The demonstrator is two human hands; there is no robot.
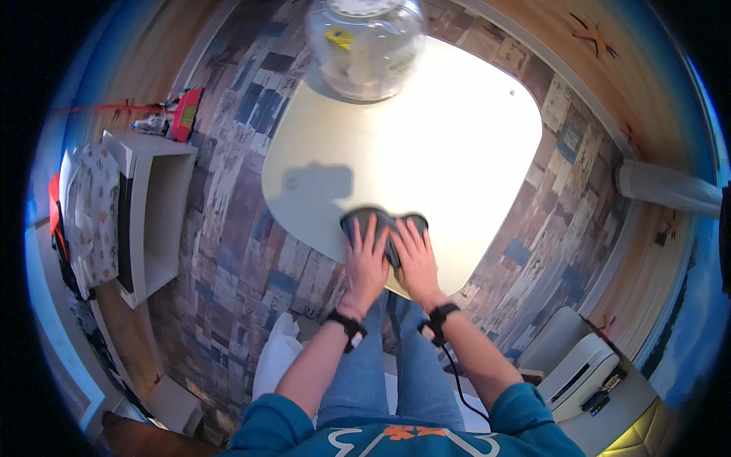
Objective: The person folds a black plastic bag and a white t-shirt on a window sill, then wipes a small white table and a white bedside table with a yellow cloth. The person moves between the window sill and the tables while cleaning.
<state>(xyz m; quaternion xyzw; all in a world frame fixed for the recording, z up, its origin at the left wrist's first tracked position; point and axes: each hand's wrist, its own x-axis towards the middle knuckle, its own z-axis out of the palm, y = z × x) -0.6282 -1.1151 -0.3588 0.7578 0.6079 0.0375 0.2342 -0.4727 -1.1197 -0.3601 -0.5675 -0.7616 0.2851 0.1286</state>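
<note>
Before me, at the near edge of a pale table with rounded corners, is a black two-lobed object. Its exact kind cannot be told, since my fingers cover much of it. My left hand holds its left lobe, fingers stretched over the top. On the right lobe, my right hand lies the same way, close beside the left. Both thumbs are partly hidden. A narrow dark part of the object shows between my palms.
At the table's far side stands a round clear container with a yellow thing inside. A white open-fronted cabinet is on the left, with folded printed fabric beside it. A white boxy device sits low right. A black cable hangs by my right arm.
</note>
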